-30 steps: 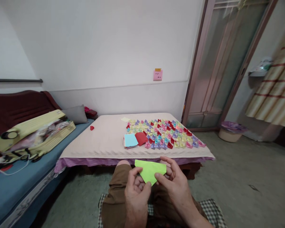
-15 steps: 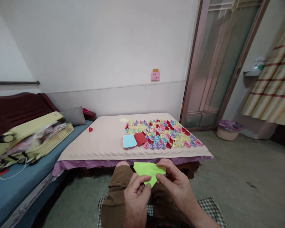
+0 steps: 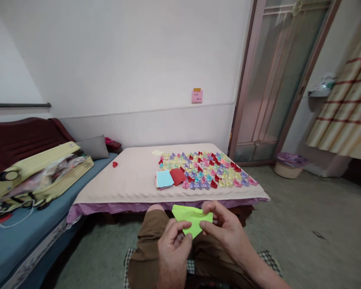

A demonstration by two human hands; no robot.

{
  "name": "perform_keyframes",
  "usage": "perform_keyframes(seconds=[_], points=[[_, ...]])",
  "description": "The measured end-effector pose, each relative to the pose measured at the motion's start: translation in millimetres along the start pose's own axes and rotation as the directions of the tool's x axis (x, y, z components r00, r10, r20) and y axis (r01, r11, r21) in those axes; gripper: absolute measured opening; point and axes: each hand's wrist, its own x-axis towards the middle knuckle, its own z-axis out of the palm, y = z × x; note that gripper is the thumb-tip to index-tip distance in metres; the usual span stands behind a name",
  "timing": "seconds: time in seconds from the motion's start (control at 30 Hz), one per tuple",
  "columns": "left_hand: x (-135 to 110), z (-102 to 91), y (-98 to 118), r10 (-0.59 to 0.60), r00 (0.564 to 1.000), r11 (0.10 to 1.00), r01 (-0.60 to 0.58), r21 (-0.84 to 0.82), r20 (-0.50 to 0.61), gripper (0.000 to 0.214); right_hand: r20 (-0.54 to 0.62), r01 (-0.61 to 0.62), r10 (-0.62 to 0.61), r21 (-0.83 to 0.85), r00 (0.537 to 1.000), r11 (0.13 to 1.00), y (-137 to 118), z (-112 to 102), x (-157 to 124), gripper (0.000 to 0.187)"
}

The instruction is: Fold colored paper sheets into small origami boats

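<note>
Pinching bright-green folded paper sheet point(image 3: 189, 214) at lower tip with left hand point(image 3: 175, 247) and right side with right hand point(image 3: 225, 226), probably to steady creases, short of pink-clothed counter's point(image 3: 132, 172) front edge. Toward right edge, laid with multicoloured folded-paper pieces point(image 3: 199, 160), seemingly spaced for separation.

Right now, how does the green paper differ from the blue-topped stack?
Colour: the green paper is bright lime; the blue-topped stack shows a light blue top sheet.
Shape: the green paper tapers toward its lower end; the blue-topped stack looks roughly square.
Pose: the green paper is pinched by the left hand and right hand; the blue-topped stack lies flat on pale cloth.
</note>
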Motion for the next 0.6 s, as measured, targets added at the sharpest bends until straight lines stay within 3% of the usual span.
perform_keyframes(seconds=[0.17,0.33,0.43,0.53,0.6], points=[[1.5,0.9,-5.1,-0.055,0.998,0.995,0.053,-0.09,-0.026,0.021,0.064,-0.064,0.068,-0.063,0.996,0.996,-0.4,-5.7,2.8,0.022],[1.6,0.9,-10.4,-0.063,0.996,0.989,0.054,-0.135,-0.062,0.021,0.067,-0.04,0.046,-0.084,0.997,0.996,2.6,-6.3,4.4,0.018],[1.2,0.2,-16.3,-0.094,0.996,0.981,0.091,-0.172,-0.006,0.024,0.048,-0.072,0.074,-0.047,0.996,0.996,6.3,-3.3,4.3,0.019],[0.5,0.7,-18.8,-0.193,0.978,0.941,0.208,-0.266,0.081,0.03,0.019,-0.091,0.091,-0.016,0.996,0.996,12.9,-0.6,4.1,0.019],[0.3,1.1,-15.5,-0.229,0.971,0.917,0.239,-0.318,0.07,0.04,-0.008,-0.084,0.084,-0.022,0.996,0.996,17.8,0.1,3.8,0.019]])
